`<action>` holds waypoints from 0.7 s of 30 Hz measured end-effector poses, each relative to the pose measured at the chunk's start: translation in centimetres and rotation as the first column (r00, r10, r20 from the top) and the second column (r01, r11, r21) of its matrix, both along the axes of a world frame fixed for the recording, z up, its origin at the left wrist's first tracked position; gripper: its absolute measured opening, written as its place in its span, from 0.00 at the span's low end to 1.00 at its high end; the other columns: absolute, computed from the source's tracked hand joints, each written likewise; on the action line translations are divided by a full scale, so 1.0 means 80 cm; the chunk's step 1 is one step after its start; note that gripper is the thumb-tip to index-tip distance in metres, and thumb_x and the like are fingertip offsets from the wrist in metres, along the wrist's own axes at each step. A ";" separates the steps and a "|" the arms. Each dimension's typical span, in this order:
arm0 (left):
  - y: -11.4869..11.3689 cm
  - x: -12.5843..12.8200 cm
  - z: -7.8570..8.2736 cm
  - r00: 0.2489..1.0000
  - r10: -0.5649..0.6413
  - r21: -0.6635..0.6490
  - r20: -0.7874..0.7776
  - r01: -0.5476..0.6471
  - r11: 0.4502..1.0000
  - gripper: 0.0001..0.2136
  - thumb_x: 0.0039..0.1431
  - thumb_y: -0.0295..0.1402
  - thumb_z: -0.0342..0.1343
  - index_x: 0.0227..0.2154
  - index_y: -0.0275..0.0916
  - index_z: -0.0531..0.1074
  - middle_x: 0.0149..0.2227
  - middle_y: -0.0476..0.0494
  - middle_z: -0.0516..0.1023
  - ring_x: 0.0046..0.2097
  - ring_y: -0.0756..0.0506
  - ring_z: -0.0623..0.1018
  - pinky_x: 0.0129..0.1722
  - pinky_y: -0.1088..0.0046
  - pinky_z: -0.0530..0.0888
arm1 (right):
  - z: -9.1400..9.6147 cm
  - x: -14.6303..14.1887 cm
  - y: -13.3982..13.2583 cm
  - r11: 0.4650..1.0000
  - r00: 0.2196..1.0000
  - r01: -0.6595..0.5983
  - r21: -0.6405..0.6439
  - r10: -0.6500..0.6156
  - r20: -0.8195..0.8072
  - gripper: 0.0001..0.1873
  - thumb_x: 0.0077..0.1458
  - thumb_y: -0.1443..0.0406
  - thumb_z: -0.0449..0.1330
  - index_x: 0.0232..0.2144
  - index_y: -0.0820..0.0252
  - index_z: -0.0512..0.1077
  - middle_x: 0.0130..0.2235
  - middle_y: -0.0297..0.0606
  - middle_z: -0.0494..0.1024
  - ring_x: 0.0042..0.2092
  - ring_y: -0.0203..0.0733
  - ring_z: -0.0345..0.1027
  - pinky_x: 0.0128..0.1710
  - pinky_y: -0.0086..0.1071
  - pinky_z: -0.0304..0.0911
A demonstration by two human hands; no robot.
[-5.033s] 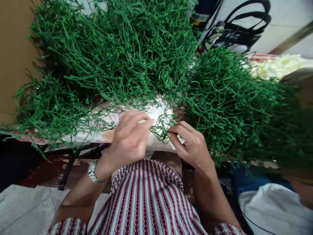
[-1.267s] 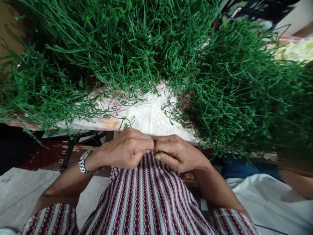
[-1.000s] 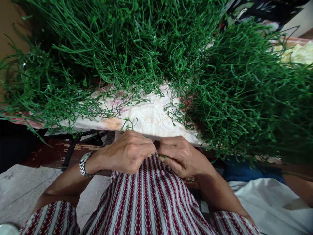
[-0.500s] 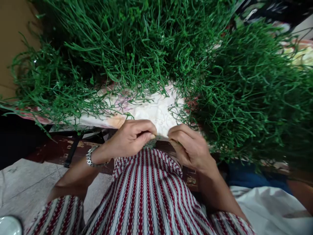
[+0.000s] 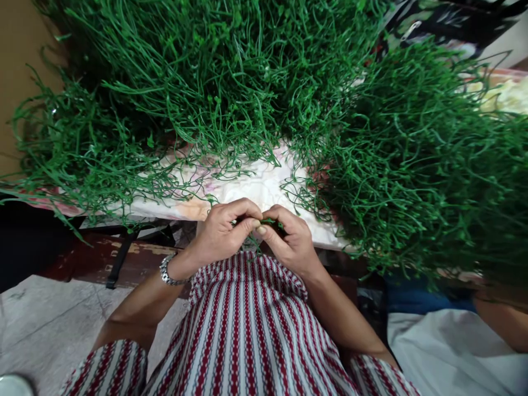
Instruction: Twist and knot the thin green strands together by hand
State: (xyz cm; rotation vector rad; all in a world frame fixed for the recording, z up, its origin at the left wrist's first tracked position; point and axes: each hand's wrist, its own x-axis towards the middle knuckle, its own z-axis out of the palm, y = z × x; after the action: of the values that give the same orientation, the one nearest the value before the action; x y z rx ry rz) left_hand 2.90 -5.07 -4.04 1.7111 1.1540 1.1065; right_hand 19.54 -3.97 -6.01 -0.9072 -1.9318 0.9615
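Note:
My left hand (image 5: 225, 228), with a metal watch band (image 5: 167, 269) at the wrist, is closed in a pinch at the front edge of the table. My right hand (image 5: 291, 239) is pinched too, its thumb and forefinger tips meeting those of the left. Bits of a thin green stem (image 5: 280, 224) show between the fingers of the right hand and below the fingertips. Most of that stem is hidden by the hands. Just beyond them lie many loose, curly green stems (image 5: 231, 115) with small nubs, heaped on a flowered tablecloth (image 5: 247, 187).
Another big heap of green stems (image 5: 412, 165) covers the right side. A dark patterned bag (image 5: 437, 30) stands at the back right, near pale yellow items (image 5: 509, 96). At the right sits another person in light grey clothing (image 5: 454, 346). A white round rim (image 5: 14, 385) shows bottom left.
My right hand has moved left and closed up the gap, so its fingertips now meet those of my left hand. Green stem pieces have come into sight between its fingers.

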 end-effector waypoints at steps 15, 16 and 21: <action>0.003 -0.009 0.007 0.898 -0.298 0.053 -0.324 0.331 0.942 0.09 0.53 0.22 0.50 0.19 0.34 0.69 0.19 0.51 0.66 0.24 0.54 0.65 0.25 0.78 0.60 | 0.009 0.017 0.017 0.933 0.931 -0.354 0.071 0.344 0.121 0.07 0.58 0.65 0.53 0.28 0.62 0.64 0.26 0.34 0.64 0.29 0.33 0.58 0.30 0.27 0.54; 0.005 -0.010 0.006 0.882 -0.364 0.035 -0.299 0.392 0.919 0.10 0.53 0.22 0.51 0.18 0.34 0.68 0.18 0.51 0.65 0.23 0.54 0.65 0.25 0.78 0.60 | 0.009 0.018 0.019 0.909 0.906 -0.416 0.028 0.412 0.092 0.09 0.59 0.65 0.52 0.28 0.62 0.64 0.26 0.34 0.64 0.29 0.33 0.58 0.30 0.27 0.54; 0.015 -0.020 0.004 0.823 -0.555 -0.036 -0.119 0.555 0.831 0.10 0.53 0.23 0.52 0.18 0.33 0.68 0.18 0.50 0.66 0.22 0.55 0.66 0.23 0.79 0.60 | 0.000 0.016 0.023 0.799 0.814 -0.578 -0.164 0.553 -0.176 0.13 0.59 0.61 0.51 0.26 0.63 0.64 0.25 0.33 0.63 0.27 0.31 0.57 0.28 0.26 0.54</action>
State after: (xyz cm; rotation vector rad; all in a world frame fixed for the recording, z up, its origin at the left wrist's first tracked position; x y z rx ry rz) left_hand 1.27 -3.90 -3.71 1.9641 0.6423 0.6382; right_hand 20.80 -2.12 -6.02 -0.3493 -2.0632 1.5567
